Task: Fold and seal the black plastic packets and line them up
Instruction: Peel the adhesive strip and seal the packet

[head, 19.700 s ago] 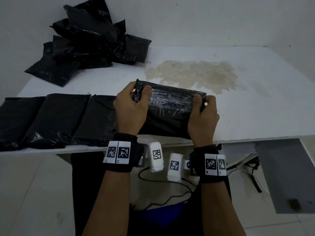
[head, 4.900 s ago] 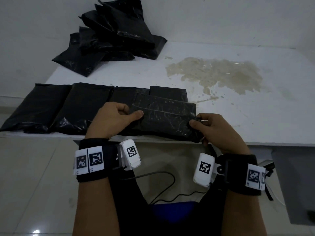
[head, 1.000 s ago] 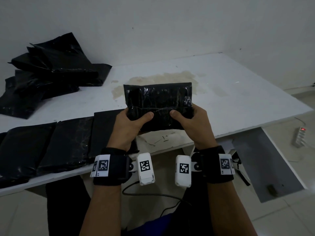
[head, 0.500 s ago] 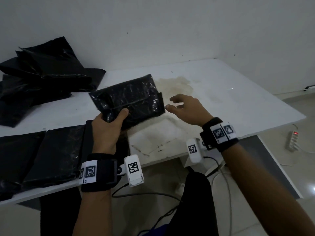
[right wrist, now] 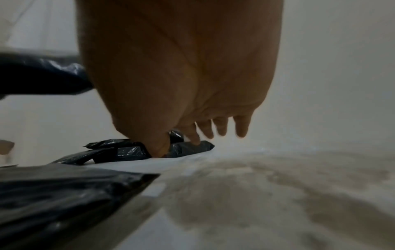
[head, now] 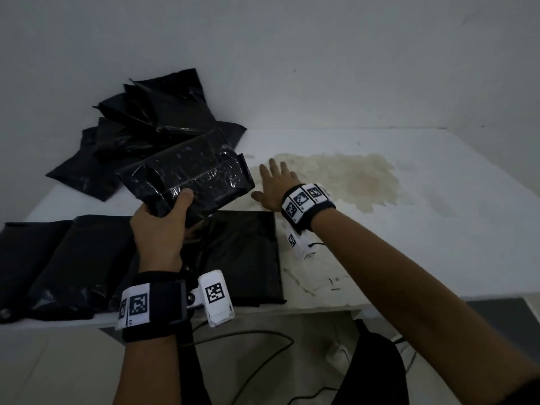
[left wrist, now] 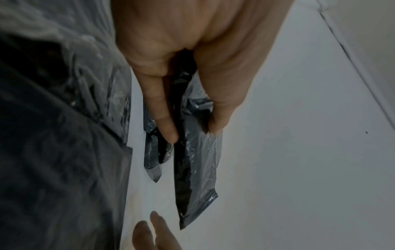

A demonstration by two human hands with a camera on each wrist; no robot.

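My left hand (head: pixel 159 226) grips a folded black packet (head: pixel 190 176) by its near-left corner and holds it tilted above the table. In the left wrist view the thumb and a finger of that hand (left wrist: pixel 190 132) pinch the packet (left wrist: pixel 194 169) edge-on. My right hand (head: pixel 273 185) reaches forward over the table with straight spread fingers and holds nothing. The right wrist view shows its fingers (right wrist: pixel 220 128) open, pointing toward the pile (right wrist: pixel 128 150). A row of flat black packets (head: pixel 239 255) lies along the table's front edge.
A loose pile of black packets (head: pixel 155 127) leans against the wall at the back left. A brownish stain (head: pixel 344 176) covers the middle of the white table (head: pixel 438 229). Cables hang below the table's front edge (head: pixel 321 309).
The right hand has stretched further forward toward the back of the table. The left hand still carries the packet, raised over the row. The head view has swung left.
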